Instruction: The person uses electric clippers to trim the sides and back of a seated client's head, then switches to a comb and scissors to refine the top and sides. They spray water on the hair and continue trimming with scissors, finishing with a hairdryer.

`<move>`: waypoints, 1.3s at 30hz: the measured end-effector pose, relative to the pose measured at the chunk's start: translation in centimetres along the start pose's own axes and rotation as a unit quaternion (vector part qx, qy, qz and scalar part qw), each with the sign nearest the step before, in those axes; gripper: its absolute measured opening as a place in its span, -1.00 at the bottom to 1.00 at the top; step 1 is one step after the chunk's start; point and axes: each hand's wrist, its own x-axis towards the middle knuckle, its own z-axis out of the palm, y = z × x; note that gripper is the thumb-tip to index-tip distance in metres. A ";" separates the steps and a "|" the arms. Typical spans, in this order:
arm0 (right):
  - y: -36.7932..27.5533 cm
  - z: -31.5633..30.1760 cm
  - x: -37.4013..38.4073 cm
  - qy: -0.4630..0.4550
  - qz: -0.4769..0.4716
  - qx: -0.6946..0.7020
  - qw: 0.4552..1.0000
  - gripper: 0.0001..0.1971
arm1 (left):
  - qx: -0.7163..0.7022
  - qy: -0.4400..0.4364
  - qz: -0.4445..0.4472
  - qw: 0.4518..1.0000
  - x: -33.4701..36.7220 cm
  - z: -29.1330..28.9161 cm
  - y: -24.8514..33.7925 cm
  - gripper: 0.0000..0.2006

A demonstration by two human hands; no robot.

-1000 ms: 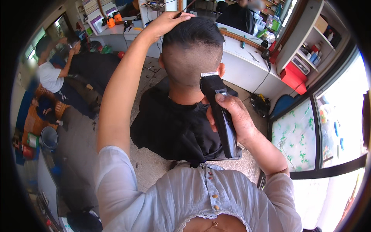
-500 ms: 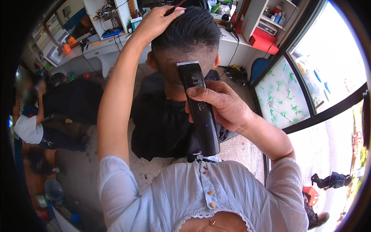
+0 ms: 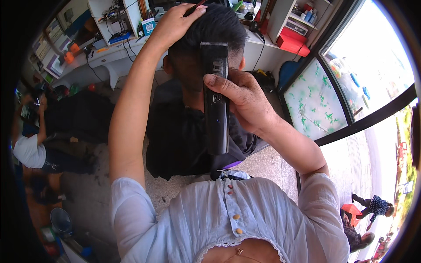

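Observation:
A person with short black hair (image 3: pixel 219 26) sits in front of me, back of the head toward me, draped in a black cape (image 3: pixel 175 144). My right hand (image 3: pixel 245 98) is closed around a black cordless hair clipper (image 3: pixel 216 118), thumb lying along its front. The clipper stands nearly upright, its head at the back of the person's hair; whether the blade touches is hidden. My left hand (image 3: pixel 177 26) rests on the top left of the head. Between its thumb and fingers is a thin dark-red tool (image 3: pixel 195 8), only partly showing; its kind is unclear.
Beyond the seated person runs a white counter (image 3: pixel 116 55) with cords and small items. A red box (image 3: pixel 291 43) sits on it at the right. A framed glass door (image 3: pixel 315 101) stands at right. At far left, another person's arm (image 3: pixel 42 120) is beside a dark-draped shape.
My right hand has moved the clipper up the back of the head and tipped it more upright. My left hand keeps its place on the hair.

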 end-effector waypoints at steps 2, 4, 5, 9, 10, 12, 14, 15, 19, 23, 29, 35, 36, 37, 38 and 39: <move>0.5 -0.3 -0.2 -0.009 0.018 0.002 1.000 -0.67 | 0.022 0.017 0.013 1.000 -0.1 0.1 -0.9 -0.56; 1.0 -0.7 -0.7 -0.018 0.050 0.006 0.999 -0.67 | 0.021 0.017 0.011 1.000 -0.4 0.1 -0.4 -0.56; 1.2 -0.9 -1.3 -0.024 0.074 0.009 0.997 -0.68 | 0.020 0.016 0.009 1.000 -0.3 0.2 -0.5 -0.56; 1.6 -1.3 -1.3 -0.036 0.098 0.054 0.993 -0.68 | 0.026 -0.002 -0.019 0.999 -0.3 0.0 -0.4 -0.61; 1.5 -1.2 -1.2 -0.034 0.094 0.064 0.993 -0.68 | 0.028 -0.010 -0.029 0.999 -0.3 -0.1 -0.3 -0.64; 0.8 -0.9 -1.0 -0.028 0.085 0.083 0.993 -0.67 | 0.036 -0.004 -0.028 0.999 -0.3 0.0 -0.6 -0.64; 0.0 -1.0 -0.4 -0.027 0.064 0.076 0.995 -0.67 | 0.040 -0.001 -0.021 0.999 -0.4 0.0 -0.9 -0.65; -0.3 -1.0 -0.1 -0.026 0.054 0.073 0.996 -0.67 | 0.041 -0.002 -0.016 0.999 -0.4 0.0 -0.9 -0.65; -0.6 -1.6 0.9 -0.029 -0.003 0.049 0.998 -0.66 | 0.046 -0.004 -0.009 0.999 -0.2 -0.1 -0.8 -0.66; 1.4 -2.1 -0.8 -0.055 0.072 0.087 0.992 -0.66 | 0.004 -0.010 -0.035 0.999 -0.1 0.1 -0.8 -0.66; 0.8 -2.5 -1.0 -0.067 0.076 0.124 0.987 -0.69 | -0.037 -0.008 -0.027 0.999 -0.3 -0.1 -0.7 -0.65; -0.1 -2.7 0.8 -0.019 -0.008 0.111 0.994 -0.72 | -0.029 -0.013 -0.032 0.999 -0.4 -0.1 -0.4 -0.68; 0.0 -2.8 0.7 -0.027 -0.006 0.116 0.993 -0.72 | -0.029 -0.011 -0.034 0.999 -0.4 -0.2 -0.3 -0.68; 0.5 -3.1 0.5 -0.043 0.005 0.110 0.993 -0.70 | -0.029 -0.010 -0.036 0.999 -0.3 -0.3 -0.2 -0.68; 1.2 -3.4 0.0 -0.058 0.016 0.104 0.993 -0.68 | -0.027 -0.006 -0.045 0.999 -0.3 -0.3 -0.2 -0.68; 1.8 -3.6 -0.4 -0.075 0.028 0.099 0.992 -0.66 | -0.024 -0.003 -0.055 0.998 -0.4 -0.3 -0.3 -0.68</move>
